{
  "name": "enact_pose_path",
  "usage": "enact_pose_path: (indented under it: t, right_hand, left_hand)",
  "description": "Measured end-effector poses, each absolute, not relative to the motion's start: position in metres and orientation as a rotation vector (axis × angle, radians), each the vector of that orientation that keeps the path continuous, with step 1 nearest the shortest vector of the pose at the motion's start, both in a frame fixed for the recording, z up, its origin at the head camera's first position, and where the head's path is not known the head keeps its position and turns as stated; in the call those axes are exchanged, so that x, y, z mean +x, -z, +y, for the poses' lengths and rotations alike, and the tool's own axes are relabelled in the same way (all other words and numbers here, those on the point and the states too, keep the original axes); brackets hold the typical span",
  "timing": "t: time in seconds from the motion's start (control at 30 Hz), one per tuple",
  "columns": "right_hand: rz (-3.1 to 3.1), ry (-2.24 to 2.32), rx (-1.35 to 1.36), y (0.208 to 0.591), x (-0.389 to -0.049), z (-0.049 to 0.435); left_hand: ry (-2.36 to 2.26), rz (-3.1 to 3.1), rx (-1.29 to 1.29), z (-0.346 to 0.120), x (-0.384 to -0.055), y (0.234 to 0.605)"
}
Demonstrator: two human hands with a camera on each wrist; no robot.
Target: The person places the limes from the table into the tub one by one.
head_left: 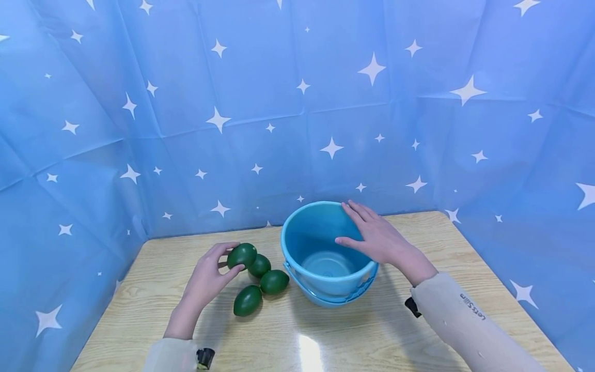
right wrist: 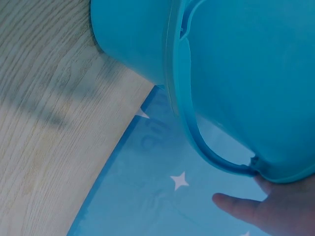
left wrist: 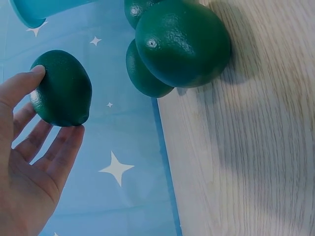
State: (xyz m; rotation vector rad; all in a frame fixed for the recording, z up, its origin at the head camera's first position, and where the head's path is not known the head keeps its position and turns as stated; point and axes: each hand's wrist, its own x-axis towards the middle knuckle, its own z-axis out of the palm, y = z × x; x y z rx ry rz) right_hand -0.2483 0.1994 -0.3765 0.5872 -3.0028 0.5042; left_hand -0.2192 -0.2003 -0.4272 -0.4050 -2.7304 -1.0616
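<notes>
We find the head view bright and clear. A white glare patch (head_left: 310, 354) marks the table (head_left: 260, 349) on the near side of the bucket (head_left: 316, 248); soft shadows lie to its right. We note dimmer wrist views, with small highlights on a green fruit (left wrist: 183, 46).

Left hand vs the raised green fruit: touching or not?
Touching. The left wrist view shows it: the left hand has its thumb on one side of the raised green fruit and fingertips against its lower edge.
</notes>
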Motion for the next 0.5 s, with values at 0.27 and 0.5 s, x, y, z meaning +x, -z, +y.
enact_pose_path:
  t: [0.27, 0.5]
  right_hand:
    - [-2.998, -0.5, 0.591, 0.3768, -0.2476, 0.1993]
    - [-2.996, -0.505, 0.591, 0.377, -0.2479, 0.1996]
  left_hand:
    - [1.058, -2.719, -0.419, -0.1993, -0.2196, 0.4259]
    - [1.05, -2.722, -0.417, -0.198, -0.2192, 0.4244]
